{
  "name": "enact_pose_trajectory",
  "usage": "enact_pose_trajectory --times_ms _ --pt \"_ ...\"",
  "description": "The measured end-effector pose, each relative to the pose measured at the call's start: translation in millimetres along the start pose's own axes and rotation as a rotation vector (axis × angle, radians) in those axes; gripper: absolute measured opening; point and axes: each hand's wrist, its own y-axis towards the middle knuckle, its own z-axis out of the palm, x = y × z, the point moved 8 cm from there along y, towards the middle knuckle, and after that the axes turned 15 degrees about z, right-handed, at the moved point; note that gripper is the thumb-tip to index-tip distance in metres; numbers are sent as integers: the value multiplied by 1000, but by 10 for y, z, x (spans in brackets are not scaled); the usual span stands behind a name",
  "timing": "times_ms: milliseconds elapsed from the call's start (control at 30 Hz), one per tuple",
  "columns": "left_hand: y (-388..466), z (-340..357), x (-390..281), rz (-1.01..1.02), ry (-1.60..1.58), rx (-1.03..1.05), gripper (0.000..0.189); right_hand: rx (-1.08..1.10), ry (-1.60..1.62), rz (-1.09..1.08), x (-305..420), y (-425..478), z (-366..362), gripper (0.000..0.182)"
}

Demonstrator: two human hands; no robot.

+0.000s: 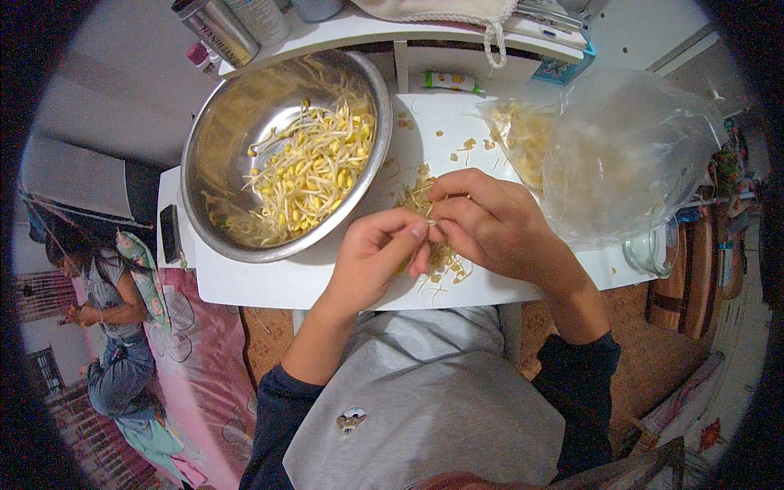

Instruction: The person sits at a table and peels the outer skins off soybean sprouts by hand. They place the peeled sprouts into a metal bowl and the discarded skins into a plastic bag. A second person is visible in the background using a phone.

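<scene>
Over the front of the white table, my left hand (386, 251) and my right hand (490, 223) meet at the fingertips, pinching a thin pale bean sprout (431, 222) between them. Under and behind the fingers lies a loose heap of sprout roots and husks (450, 269), partly hidden by the hands. At the left a large stainless steel bowl (229, 131) holds many yellow-headed soybean sprouts (312, 171). To the right of my right hand a clear plastic bag (618, 165) stands puffed open, with more sprouts (527, 135) inside its left part.
A phone (170, 233) lies at the table's left end, a glass jar (646, 251) at its right end. Behind, a raised shelf (343, 30) holds a metal canister (217, 30) and a cloth. Husk scraps dot the white table (257, 285). Another person (116, 306) sits on a bed at far left.
</scene>
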Motion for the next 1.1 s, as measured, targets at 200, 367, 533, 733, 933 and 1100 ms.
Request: enact_pose_trajectory --times_ms 200,367,533,733,933,1100 --pt "-13 16 -25 -14 13 24 22 -32 38 60 -45 -1 -32 17" --pt "-11 -23 -20 27 -34 -13 24 -142 183 104 -149 0 -141 12" --pt "-8 -28 -37 32 -67 -23 27 -178 164 58 -114 9 -154 18" --pt "-9 -14 -9 23 -60 -11 25 -130 219 64 -89 -8 -93 29" --pt "-28 6 20 -100 16 29 22 -38 225 -36 -42 0 -51 23" --pt "-10 20 21 -68 -85 57 31 -91 224 -60 -30 -8 -90 19"
